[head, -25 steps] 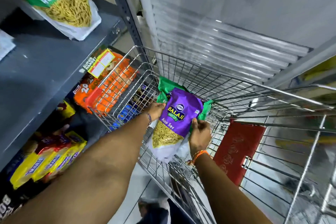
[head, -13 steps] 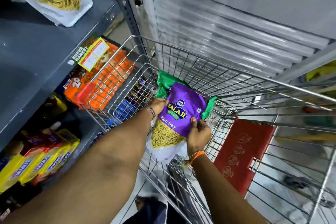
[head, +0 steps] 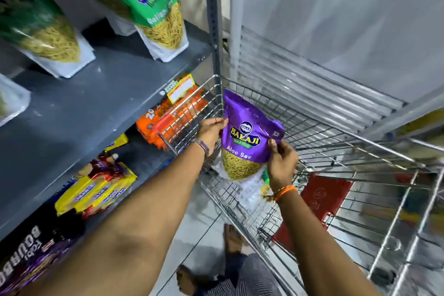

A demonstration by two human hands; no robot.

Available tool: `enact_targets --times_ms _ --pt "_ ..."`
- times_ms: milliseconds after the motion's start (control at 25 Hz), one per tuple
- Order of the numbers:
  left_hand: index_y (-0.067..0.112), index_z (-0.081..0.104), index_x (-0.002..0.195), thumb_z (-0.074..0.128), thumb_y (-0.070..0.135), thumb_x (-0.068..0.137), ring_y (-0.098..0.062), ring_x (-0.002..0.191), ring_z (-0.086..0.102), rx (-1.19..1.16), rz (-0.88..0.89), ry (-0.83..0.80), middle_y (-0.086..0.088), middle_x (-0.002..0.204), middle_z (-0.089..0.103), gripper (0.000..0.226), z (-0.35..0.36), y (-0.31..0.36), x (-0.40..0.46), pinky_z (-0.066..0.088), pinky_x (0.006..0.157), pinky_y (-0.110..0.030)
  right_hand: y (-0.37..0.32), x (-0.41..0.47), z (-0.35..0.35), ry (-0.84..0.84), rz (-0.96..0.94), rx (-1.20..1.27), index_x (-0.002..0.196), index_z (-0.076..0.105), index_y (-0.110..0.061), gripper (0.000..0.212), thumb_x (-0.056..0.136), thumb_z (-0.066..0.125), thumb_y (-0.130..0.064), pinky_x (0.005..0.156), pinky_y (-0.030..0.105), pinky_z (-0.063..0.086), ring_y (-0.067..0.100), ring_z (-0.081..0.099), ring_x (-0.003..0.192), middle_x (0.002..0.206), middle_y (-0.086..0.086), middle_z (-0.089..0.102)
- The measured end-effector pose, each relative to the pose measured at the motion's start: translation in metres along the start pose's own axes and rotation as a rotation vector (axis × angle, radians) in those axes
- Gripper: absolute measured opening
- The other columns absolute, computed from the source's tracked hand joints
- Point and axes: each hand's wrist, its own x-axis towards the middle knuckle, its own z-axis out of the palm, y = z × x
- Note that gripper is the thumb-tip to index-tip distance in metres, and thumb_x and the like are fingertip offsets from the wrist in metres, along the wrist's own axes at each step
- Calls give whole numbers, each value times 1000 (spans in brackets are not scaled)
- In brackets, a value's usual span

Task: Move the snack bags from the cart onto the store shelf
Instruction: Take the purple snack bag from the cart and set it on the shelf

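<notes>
A purple Balaji Aloo Sev snack bag [head: 247, 137] is held upright over the wire cart [head: 312, 132]. My left hand [head: 211, 131] grips its left edge and my right hand [head: 281, 161] grips its right edge. Under it in the cart lies another bag, of which only a green and white corner [head: 264, 175] shows. The grey store shelf [head: 79, 108] is at the left. Two green Balaji bags stand on it, one at the back right [head: 156, 7] and one at the far left [head: 45, 31].
Below the shelf lie orange packs [head: 168, 118], yellow biscuit packs [head: 96, 190] and dark purple packs [head: 28, 259]. A shelf upright [head: 212, 19] stands at the cart's far left corner. A red flap [head: 322, 197] hangs in the cart. My bare feet [head: 233, 238] are on the floor tiles.
Both hands have lifted the purple bag up out of the cart, off the green bag beneath. My view has tilted up, so more of the shelf and its green bags shows.
</notes>
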Motion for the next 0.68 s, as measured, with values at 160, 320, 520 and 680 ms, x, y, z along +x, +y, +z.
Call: enact_targets --times_ms 160,320,520,680 --pt "9 70 84 69 2 81 -10 60 62 -159 140 29 1 68 72 7 -18 51 -43 47 58 -20 -50 18 19 -95 -54 128 77 63 -17 15 89 59 -7 65 13 46 -5 54 64 67 -14 68" --pt "12 69 80 71 4 80 -9 52 59 -337 237 95 -5 69 70 8 -70 100 -90 46 48 -19 -105 8 79 -263 -124 180 94 66 -5 26 80 64 -27 64 21 45 9 51 72 82 2 66" --pt "14 69 72 72 1 80 -6 49 61 -455 402 280 3 60 70 15 -159 138 -149 48 49 -18 -151 -44 175 -550 -240 167 73 66 -19 15 85 62 -26 62 24 40 10 47 72 75 -8 63" --pt "14 72 76 74 3 79 -12 61 62 -538 518 460 0 69 74 11 -256 142 -198 49 64 -25 -160 -115 263 -826 -259 139 64 60 -20 31 93 53 -10 55 15 36 -4 43 60 60 -18 59"
